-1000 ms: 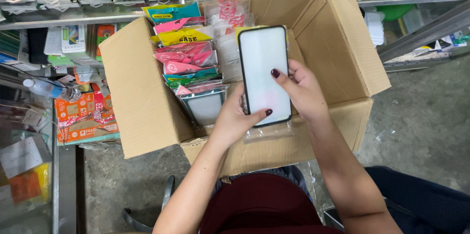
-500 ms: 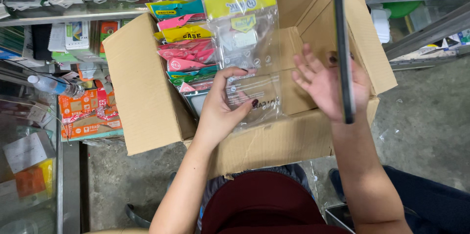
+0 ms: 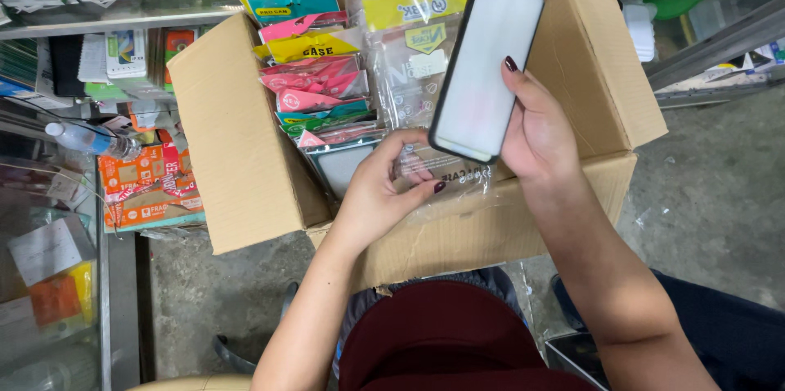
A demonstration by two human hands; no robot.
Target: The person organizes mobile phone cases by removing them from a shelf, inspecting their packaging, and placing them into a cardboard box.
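In the centre of the frame the right hand [image 3: 536, 133] holds a smartphone [image 3: 488, 60] tilted up toward the upper middle, its pale blank screen facing the camera and a dark case around its edge. The fingers are closed on the phone's right edge, the thumb lying along that side with a dark-painted nail showing.

Just below and left of it, the left hand [image 3: 380, 191] grips a clear plastic packet with a yellow header card [image 3: 413, 39]. The fingers are curled around the packet's lower end, thumb and fingertip pinching the crinkled plastic just beneath the phone's bottom corner. The packet rises from the hand toward the top of the frame, partly behind the phone.

Both hands work over an open cardboard box [image 3: 229, 154] that fills the middle of the frame, its flaps spread to the left and right. Inside, left of the clear packet, stands a row of packaged phone cases [image 3: 307, 72] in teal, pink, yellow and green.

At the far left, shelves [image 3: 98, 19] carry more small packaged goods, with a plastic bottle [image 3: 86, 139] lying near orange packets [image 3: 143, 186]. Grey concrete floor [image 3: 719, 195] shows at the right.
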